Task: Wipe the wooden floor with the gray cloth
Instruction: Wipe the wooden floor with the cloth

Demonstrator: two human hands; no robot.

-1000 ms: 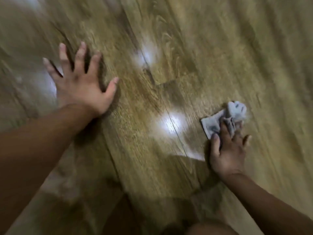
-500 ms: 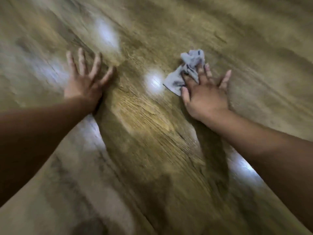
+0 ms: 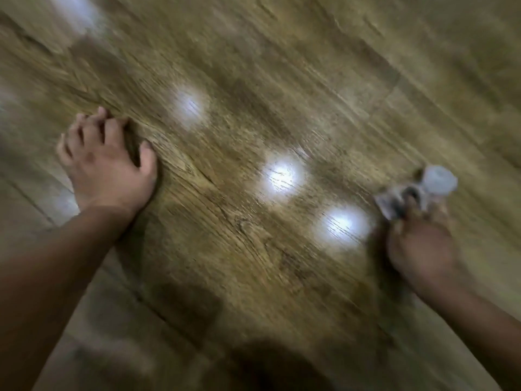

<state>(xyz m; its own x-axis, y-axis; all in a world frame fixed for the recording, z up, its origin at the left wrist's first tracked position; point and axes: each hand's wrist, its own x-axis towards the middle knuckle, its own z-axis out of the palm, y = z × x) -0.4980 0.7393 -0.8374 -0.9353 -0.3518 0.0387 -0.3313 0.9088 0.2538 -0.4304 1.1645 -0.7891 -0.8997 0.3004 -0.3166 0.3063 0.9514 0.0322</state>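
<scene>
One gray cloth [image 3: 431, 185] lies bunched on the wooden floor [image 3: 282, 66], a pale rounded lump at its far end and darker creased folds at its near end. The right hand [image 3: 420, 245] sits on that near end, its fingers reaching over the folds. The hand is badly blurred, so I cannot tell whether the fingers lie flat on the cloth or pinch it.

Well to the left of the cloth, the left hand [image 3: 108, 165] rests on the floor. It is open, with the fingers spread and slightly bent, the thumb stretched toward the cloth, and it holds nothing.

Between the cloth and the left hand, three bright light patches [image 3: 283, 176] shine on the boards in a slanted row, the nearest one just beside the cloth. The floor is brown plank with a streaky grain and a glossy face, and dark seams run slantwise across it.

Beyond the cloth the boards run on to the picture's top and right edges, and bare boards also lie between the two hands. A dark shadow [image 3: 267, 365] sits at the bottom edge, nearer than the cloth and to its left.
</scene>
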